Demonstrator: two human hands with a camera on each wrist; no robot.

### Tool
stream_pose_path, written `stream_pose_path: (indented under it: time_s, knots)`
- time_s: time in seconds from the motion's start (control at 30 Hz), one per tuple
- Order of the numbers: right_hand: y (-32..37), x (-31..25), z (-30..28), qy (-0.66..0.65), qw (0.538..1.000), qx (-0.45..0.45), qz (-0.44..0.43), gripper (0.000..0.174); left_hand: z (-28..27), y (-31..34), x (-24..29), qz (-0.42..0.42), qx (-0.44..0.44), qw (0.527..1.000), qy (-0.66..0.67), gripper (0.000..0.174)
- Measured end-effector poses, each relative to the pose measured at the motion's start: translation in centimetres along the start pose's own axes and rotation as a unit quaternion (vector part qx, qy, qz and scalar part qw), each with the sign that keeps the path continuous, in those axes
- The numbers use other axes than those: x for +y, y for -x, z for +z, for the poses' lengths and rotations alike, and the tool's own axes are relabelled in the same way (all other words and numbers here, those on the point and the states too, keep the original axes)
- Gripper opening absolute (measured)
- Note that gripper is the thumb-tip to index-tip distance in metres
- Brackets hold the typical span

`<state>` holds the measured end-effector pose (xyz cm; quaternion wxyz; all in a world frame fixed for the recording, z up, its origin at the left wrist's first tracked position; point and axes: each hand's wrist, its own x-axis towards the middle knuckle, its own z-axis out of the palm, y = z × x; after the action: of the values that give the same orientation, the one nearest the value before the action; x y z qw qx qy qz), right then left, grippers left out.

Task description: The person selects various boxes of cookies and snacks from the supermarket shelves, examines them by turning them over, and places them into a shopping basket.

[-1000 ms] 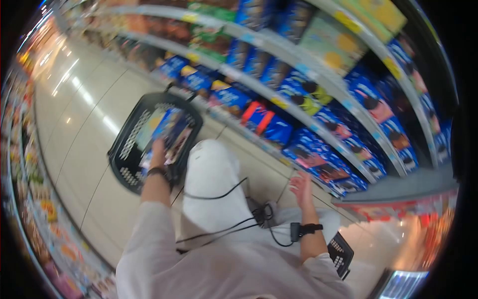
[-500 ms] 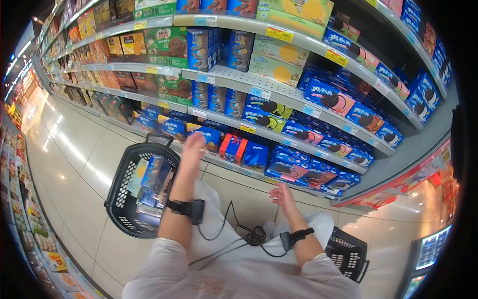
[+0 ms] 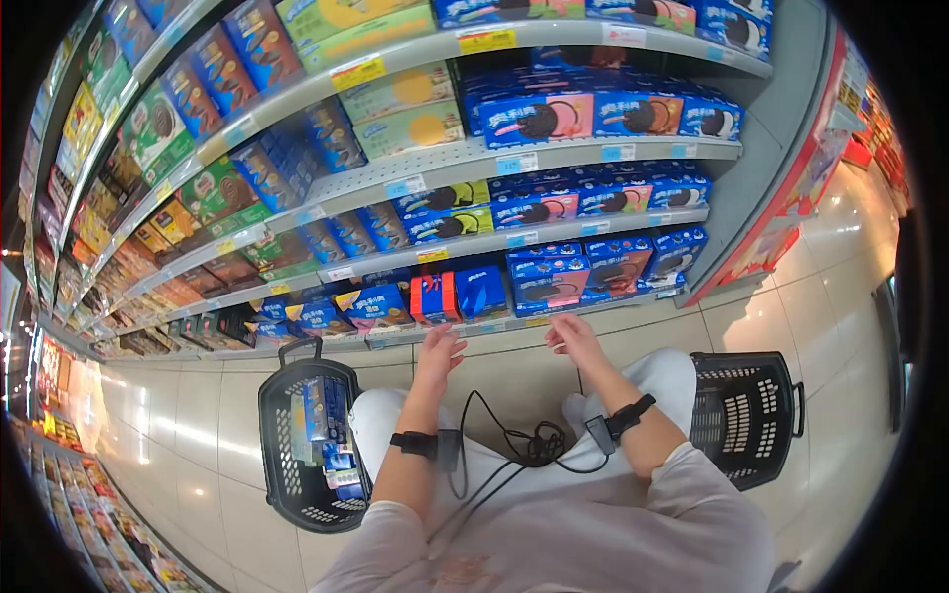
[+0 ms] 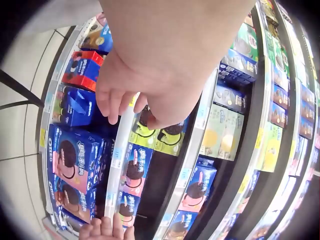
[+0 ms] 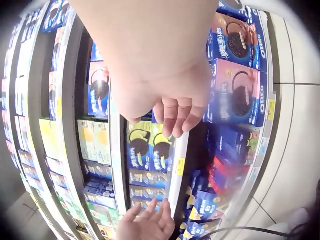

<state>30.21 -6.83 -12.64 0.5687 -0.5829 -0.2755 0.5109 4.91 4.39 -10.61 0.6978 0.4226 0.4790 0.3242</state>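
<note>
My left hand (image 3: 438, 354) is in front of the bottom shelf, near a blue pack with red bands (image 3: 433, 298) and a plain blue pack (image 3: 481, 293). Its fingers are loosely bent with nothing in them. To its right, my right hand (image 3: 575, 339) also holds nothing, fingers relaxed, below a large blue-and-pink Oreo box (image 3: 547, 279). Green-and-blue cookie boxes (image 5: 150, 150) show beyond the right hand in the right wrist view. A black basket (image 3: 281, 474) by my left knee holds a blue box (image 3: 324, 407), a pale green pack and other blue packs.
A second black basket (image 3: 761, 460) stands by my right knee. Shelves of cookie boxes curve across the front, with a grey end panel (image 3: 756, 148) at right. A cable (image 3: 539, 445) lies tangled between my legs. Tiled floor (image 3: 188, 435) runs along the left.
My left hand has left the basket and come rightward to the shelf front. My right hand stays empty before the shelf. The head view has turned toward the right.
</note>
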Motion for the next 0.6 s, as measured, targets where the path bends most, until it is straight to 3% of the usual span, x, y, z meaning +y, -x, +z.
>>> stream_pose_path:
  time_s: [0.23, 0.6]
  knots:
    - [0.3, -0.8, -3.1, -0.009, 0.994, 0.106, -0.041, 0.020, 1.2, 0.1, -0.7, -0.011, -0.012, 1.000, -0.007, 0.043]
    - [0.1, -0.2, -4.2, -0.014, 0.982, 0.168, -0.088, 0.017, 2.4, -0.5, -1.0, -0.017, -0.045, 0.998, -0.040, 0.040]
